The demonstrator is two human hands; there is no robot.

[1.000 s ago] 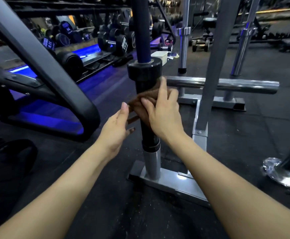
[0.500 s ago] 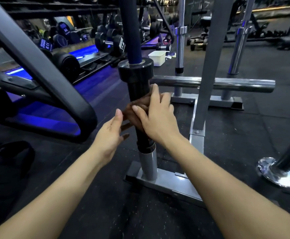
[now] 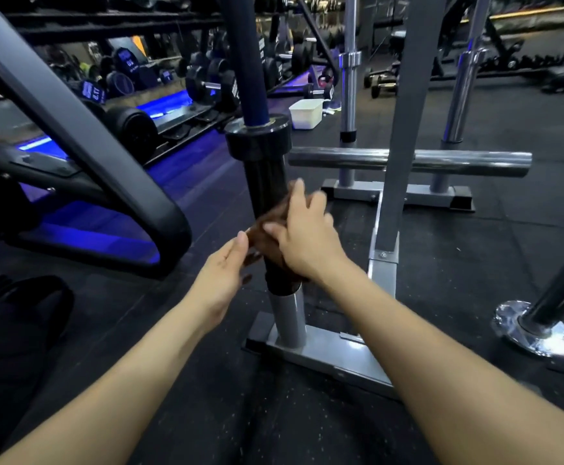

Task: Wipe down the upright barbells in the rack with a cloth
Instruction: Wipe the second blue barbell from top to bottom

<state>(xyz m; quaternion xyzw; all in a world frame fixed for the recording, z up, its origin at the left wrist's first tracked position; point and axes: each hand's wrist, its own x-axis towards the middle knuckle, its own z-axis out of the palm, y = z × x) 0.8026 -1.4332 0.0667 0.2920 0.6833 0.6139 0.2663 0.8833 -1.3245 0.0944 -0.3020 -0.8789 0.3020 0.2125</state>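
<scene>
Curving down at far left, a thick black machine frame (image 3: 82,156) over blue floor lighting, with a dumbbell rack (image 3: 173,95) behind it. Reaching in from lower left, the left hand (image 3: 222,280), palm turned inward, fingers straight and relaxed, fingertips (image 3: 240,238) touching the loose left edge of a brown cloth (image 3: 267,236) without closing on it. Standing upright at centre, a barbell (image 3: 264,182): blue shaft above, black collar, black sleeve below, seated in a grey tube of the rack base (image 3: 324,357) on the dark rubber floor. Wrapped against the lower sleeve, the cloth, lying under the right palm and bulging out to the left between both hands. Pressing it to the sleeve, the right hand (image 3: 304,243), fingers (image 3: 297,199) spread and curved round the bar's front, somewhat blurred; whether the thumb pinches the cloth, cannot tell. Behind, a white plastic tub (image 3: 305,112) on the floor. Further right, a grey rack upright (image 3: 405,129) crossed by a horizontal chrome bar (image 3: 441,161), two more upright chrome barbells (image 3: 349,95) behind. At far right, a shiny chrome foot (image 3: 532,330) under a slanted dark post.
</scene>
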